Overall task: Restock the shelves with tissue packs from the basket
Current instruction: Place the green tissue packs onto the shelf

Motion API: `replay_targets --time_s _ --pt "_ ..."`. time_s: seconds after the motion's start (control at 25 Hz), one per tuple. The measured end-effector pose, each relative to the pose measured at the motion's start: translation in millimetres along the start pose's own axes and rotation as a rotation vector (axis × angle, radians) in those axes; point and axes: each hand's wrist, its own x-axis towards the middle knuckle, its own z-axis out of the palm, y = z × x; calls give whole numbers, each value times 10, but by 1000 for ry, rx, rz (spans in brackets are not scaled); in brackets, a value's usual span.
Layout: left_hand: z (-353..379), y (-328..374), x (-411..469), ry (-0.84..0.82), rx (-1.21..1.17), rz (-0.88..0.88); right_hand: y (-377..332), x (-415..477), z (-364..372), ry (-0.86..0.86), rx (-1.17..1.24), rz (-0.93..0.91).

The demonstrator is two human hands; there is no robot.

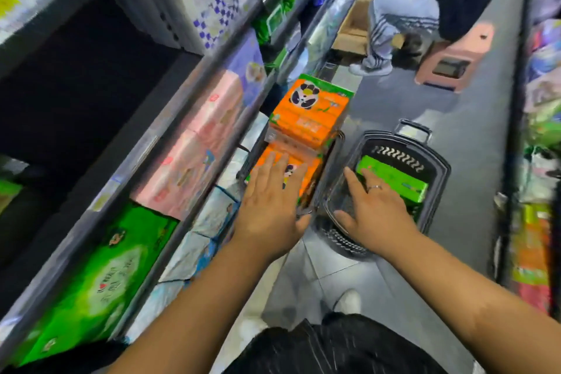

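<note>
Two dark plastic baskets stand on the aisle floor. The left basket (329,173) holds a stack of orange tissue packs with a panda print (312,112). My left hand (270,206) reaches over the lower orange pack (273,158) with straight, spread fingers; whether it touches is unclear. The right basket (437,167) holds a green tissue pack (394,181). My right hand (373,209), wearing a ring, stretches into that basket with its fingers straight at the green pack's near edge. Neither hand grips anything.
Shelves on the left (182,118) carry pink (194,158), green (100,276) and white tissue packs, with a dark empty bay (76,85) above. Another person (403,18) crouches down the aisle by a cardboard box (355,27) and a pink stool (455,61). Goods line the right shelf (540,161).
</note>
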Motion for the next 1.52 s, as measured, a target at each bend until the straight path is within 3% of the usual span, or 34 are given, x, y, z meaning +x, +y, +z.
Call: replay_targets --time_s 0.32,0.68,0.84,1.12,1.36,1.52 --pt "709 794 811 -254 95 254 1202 -41 418 -191 104 328" --pt "1632 935 2102 -500 77 464 1785 718 834 -321 137 573" --pt "2232 880 2623 -554 144 534 1998 1245 1187 -412 143 587" --pt "3701 750 3133 -709 224 571 2684 2184 2104 -385 127 550" --pt "4714 658 3359 -752 225 439 3335 2748 3013 -415 33 469" --pt "5215 707 3567 -681 241 388 3721 3038 3431 -378 -30 450"
